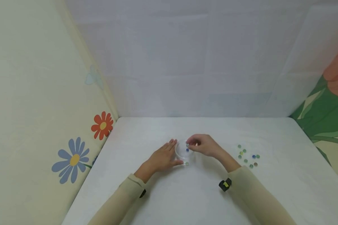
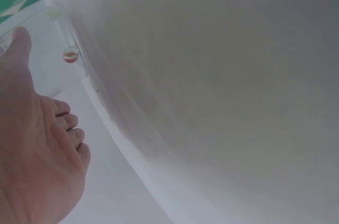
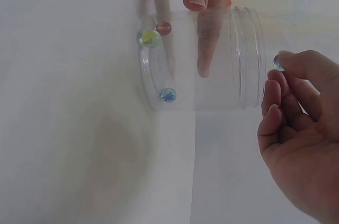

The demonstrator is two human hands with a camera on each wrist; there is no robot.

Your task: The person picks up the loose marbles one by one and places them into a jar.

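A clear jar [image 3: 183,60] stands upright on the white table, its mouth seen from above in the head view. Several marbles lie at its bottom, among them a yellow-green marble [image 3: 151,38], a reddish marble [image 3: 163,28] and a blue marble [image 3: 168,95]. My left hand [image 1: 164,158] rests against the jar's left side, fingers fairly straight along the far side and thumb at the near side. At the jar's mouth, my right hand [image 1: 204,145] pinches a pale bluish glass marble [image 3: 278,63] between thumb and index finger; its other fingers are curled.
To the right of the jar, several loose marbles lie scattered, including a dark blue marble [image 1: 253,156], a yellow marble [image 1: 241,153] and a brownish marble [image 1: 255,164]. A white wall [image 1: 169,62] rises behind the table, with flower-patterned panels [image 1: 73,159] at the sides.
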